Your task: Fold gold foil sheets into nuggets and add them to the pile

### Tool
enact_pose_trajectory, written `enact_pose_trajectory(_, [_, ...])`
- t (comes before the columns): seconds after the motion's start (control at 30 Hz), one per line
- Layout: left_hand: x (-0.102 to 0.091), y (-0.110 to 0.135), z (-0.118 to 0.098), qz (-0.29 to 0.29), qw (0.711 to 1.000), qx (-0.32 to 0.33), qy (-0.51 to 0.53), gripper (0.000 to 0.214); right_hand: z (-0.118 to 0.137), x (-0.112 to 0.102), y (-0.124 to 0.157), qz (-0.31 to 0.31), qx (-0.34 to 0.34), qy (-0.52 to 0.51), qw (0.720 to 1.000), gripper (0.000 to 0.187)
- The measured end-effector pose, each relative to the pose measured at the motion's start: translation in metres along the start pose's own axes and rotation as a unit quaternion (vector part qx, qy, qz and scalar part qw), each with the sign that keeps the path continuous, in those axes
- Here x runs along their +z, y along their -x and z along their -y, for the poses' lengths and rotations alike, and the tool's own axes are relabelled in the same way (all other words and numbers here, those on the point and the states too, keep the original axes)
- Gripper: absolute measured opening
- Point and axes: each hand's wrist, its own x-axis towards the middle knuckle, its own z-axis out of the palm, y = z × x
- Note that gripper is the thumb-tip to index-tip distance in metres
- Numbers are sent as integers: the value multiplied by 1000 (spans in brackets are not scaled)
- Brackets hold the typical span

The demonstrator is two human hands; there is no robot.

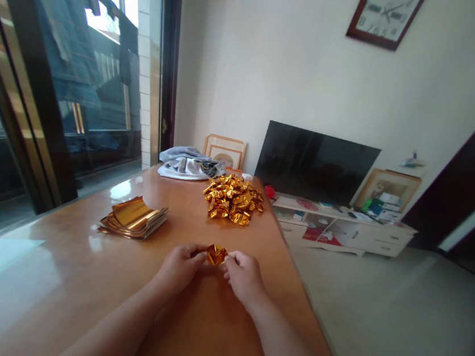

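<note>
Between my two hands is a small folded piece of gold foil paper (pixel 217 254), creased and shiny, just above the wooden table. My left hand (pixel 182 266) pinches its left end between thumb and fingers. At the right end, my right hand (pixel 246 276) grips it the same way. Beyond my hands lies a heap of folded gold foil pieces (pixel 235 199). To the left sits a stack of flat gold foil sheets (pixel 134 217), their edges curling upward.
The glossy table (pixel 92 287) has its right edge close to my right forearm. Folded clothes (pixel 190 164) lie at its far end. A television (pixel 316 163) stands on a low white cabinet (pixel 349 233) beyond. Glass doors (pixel 91 70) line the left side.
</note>
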Motion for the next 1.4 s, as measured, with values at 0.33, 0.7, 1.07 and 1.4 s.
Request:
enact_pose_trajectory(0.33, [1,-2,6,10,1000,-19,20,34,8,-2,5,19,-10,-7,1000,29])
enact_pose_trajectory(0.7, [5,0,9,-30,999,-11,-24,45,7,-1,5,22,-19,15,999,30])
enact_pose_trajectory(1.07, [5,2,3,-24,996,14,-89,30,6,-2,4,25,-20,11,999,32])
enact_pose_trajectory(1.4, [4,3,-2,-19,998,10,-59,25,9,-2,5,25,-33,24,999,32])
